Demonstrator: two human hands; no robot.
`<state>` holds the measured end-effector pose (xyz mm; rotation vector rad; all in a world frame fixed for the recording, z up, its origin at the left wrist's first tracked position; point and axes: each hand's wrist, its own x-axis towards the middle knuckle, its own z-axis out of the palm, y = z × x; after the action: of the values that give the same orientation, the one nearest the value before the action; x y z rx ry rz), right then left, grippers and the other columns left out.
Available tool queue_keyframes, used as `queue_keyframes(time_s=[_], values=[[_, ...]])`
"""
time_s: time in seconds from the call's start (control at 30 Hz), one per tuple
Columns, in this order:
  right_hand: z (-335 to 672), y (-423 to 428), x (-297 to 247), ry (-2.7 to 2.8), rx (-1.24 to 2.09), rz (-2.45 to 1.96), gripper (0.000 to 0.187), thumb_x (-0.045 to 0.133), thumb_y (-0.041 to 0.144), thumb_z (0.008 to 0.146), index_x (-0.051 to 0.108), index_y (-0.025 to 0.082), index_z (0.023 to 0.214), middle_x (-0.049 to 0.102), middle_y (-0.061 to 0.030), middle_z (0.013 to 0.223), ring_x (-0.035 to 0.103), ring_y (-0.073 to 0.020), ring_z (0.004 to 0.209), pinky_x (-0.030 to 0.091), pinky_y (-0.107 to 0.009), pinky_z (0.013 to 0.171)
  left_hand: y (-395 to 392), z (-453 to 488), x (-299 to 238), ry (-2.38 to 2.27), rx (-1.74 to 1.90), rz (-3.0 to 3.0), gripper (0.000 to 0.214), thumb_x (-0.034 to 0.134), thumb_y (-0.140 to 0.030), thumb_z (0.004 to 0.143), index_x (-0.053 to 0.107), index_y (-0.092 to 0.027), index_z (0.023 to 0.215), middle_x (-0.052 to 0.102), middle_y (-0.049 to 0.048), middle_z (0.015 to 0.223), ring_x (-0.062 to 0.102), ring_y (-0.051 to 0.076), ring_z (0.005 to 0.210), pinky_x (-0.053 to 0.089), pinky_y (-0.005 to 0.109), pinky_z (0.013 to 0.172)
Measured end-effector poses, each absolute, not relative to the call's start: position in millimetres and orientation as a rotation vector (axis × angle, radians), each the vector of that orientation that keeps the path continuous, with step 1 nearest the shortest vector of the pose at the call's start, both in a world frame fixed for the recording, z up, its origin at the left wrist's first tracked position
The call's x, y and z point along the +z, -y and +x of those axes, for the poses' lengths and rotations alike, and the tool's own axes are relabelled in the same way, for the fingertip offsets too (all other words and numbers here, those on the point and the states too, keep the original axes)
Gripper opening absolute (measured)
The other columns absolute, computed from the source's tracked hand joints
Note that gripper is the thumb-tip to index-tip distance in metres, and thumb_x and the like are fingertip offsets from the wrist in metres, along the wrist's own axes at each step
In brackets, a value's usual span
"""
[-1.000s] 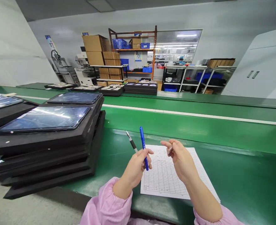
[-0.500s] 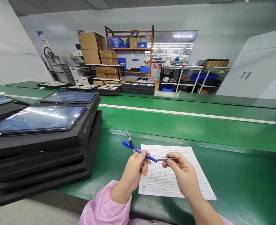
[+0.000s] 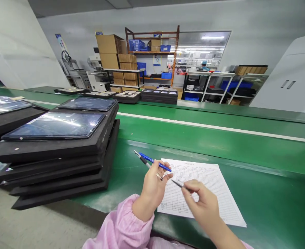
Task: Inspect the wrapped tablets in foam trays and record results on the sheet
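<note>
My left hand (image 3: 154, 185) is closed on two pens above the paper's left edge. One is a blue pen (image 3: 148, 158), the other a gel pen (image 3: 142, 160) with a clear barrel, black grip and bare metal tip; they cross in a narrow V. To the right, my right hand (image 3: 202, 200) pinches a slim dark and silver piece (image 3: 177, 183) that looks like a pen cap; its exact kind is unclear. Its end points toward my left fingers, apart from the blue pen. Beneath both hands lies a printed form (image 3: 214, 193) with a ruled table.
On the left, black foam trays (image 3: 90, 148) are stacked, with a tablet-like screen panel (image 3: 59, 126) on top. A green bench (image 3: 266, 193) runs across, with a white strip (image 3: 219, 128) beyond. More trays (image 3: 159, 97) line the far side, before shelves (image 3: 152, 52) and cartons.
The slim piece has come away from the blue pen's end and now tilts downward to the right. My left hand has turned, swinging the gel pen leftward. The view has shifted slightly left.
</note>
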<state>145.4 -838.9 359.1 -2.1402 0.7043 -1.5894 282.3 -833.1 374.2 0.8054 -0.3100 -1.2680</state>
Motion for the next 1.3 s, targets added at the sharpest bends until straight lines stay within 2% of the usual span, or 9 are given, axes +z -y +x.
queue_keyframes(time_s=[0.1,0.23,0.4,0.57,0.7,0.77,0.9,1.0,1.3], values=[[157,833,353,-0.598,-1.565,-2.31,0.014,0.047,0.008,0.086,0.056,0.018,0.09,0.061,-0.0015,0.066,0.053,-0.0112,0.052,0.046,-0.022,0.047,834,277,379,0.129,-1.388,0.685,0.021,0.053,-0.036,0.087,0.055,-0.018,0.075,0.062,0.0054,0.089,0.059,0.017,0.081,0.049,0.031,0.07],[165,836,346,-0.607,-1.641,-2.354,0.013,0.047,0.009,0.088,0.055,0.017,0.094,0.063,-0.0035,0.07,0.055,-0.0119,0.054,0.047,-0.022,0.047,832,268,379,0.11,-1.453,0.621,0.026,0.044,-0.037,0.091,0.052,-0.019,0.075,0.062,0.0049,0.088,0.059,0.017,0.083,0.047,0.031,0.072],[166,835,338,-0.605,-1.685,-2.43,0.016,0.046,0.008,0.088,0.054,0.017,0.098,0.063,-0.0045,0.07,0.056,-0.0138,0.056,0.049,-0.024,0.048,830,260,373,0.177,-1.422,0.647,0.028,0.059,-0.043,0.081,0.053,-0.018,0.07,0.062,0.0042,0.088,0.058,0.018,0.086,0.044,0.029,0.074],[167,835,331,-0.626,-1.771,-2.425,0.019,0.047,0.004,0.086,0.054,0.017,0.099,0.065,-0.0057,0.072,0.06,-0.0146,0.058,0.05,-0.024,0.051,831,256,367,0.254,-1.406,0.684,0.037,0.062,-0.047,0.077,0.052,-0.016,0.06,0.062,0.0053,0.081,0.057,0.018,0.084,0.043,0.031,0.077],[164,837,328,-0.695,-1.57,-2.353,0.015,0.049,0.015,0.089,0.054,0.019,0.103,0.064,-0.0038,0.073,0.058,-0.014,0.057,0.049,-0.024,0.047,833,261,365,0.319,-1.356,0.718,0.036,0.065,-0.048,0.074,0.053,-0.016,0.063,0.063,0.0051,0.081,0.056,0.015,0.074,0.044,0.029,0.073],[162,836,330,-0.711,-1.514,-2.314,0.018,0.053,0.023,0.088,0.051,0.019,0.105,0.063,-0.0056,0.081,0.055,-0.0133,0.055,0.046,-0.025,0.044,835,267,364,0.329,-1.318,0.724,0.034,0.067,-0.048,0.073,0.054,-0.017,0.066,0.063,0.0049,0.08,0.056,0.015,0.071,0.044,0.029,0.071],[157,834,337,-0.711,-1.626,-2.247,0.01,0.051,0.015,0.085,0.048,0.021,0.092,0.057,-0.0068,0.09,0.056,-0.0148,0.069,0.049,-0.027,0.053,838,281,363,0.325,-1.251,0.676,0.032,0.065,-0.044,0.076,0.054,-0.016,0.067,0.062,0.0043,0.076,0.057,0.016,0.073,0.045,0.029,0.068],[154,835,341,-0.704,-1.591,-2.293,0.015,0.046,0.007,0.084,0.048,0.021,0.08,0.052,-0.0048,0.087,0.057,-0.0156,0.076,0.05,-0.028,0.06,836,286,364,0.343,-1.272,0.668,0.03,0.066,-0.042,0.076,0.053,-0.016,0.067,0.061,0.0036,0.074,0.056,0.015,0.069,0.044,0.027,0.064],[153,839,342,-0.761,-1.494,-2.253,0.024,0.051,0.017,0.087,0.039,0.021,0.067,0.05,-0.0007,0.07,0.051,-0.0126,0.06,0.043,-0.023,0.05,824,298,357,0.482,-1.296,0.761,0.035,0.069,-0.047,0.07,0.054,-0.016,0.066,0.062,0.0033,0.069,0.056,0.014,0.06,0.041,0.026,0.061]])
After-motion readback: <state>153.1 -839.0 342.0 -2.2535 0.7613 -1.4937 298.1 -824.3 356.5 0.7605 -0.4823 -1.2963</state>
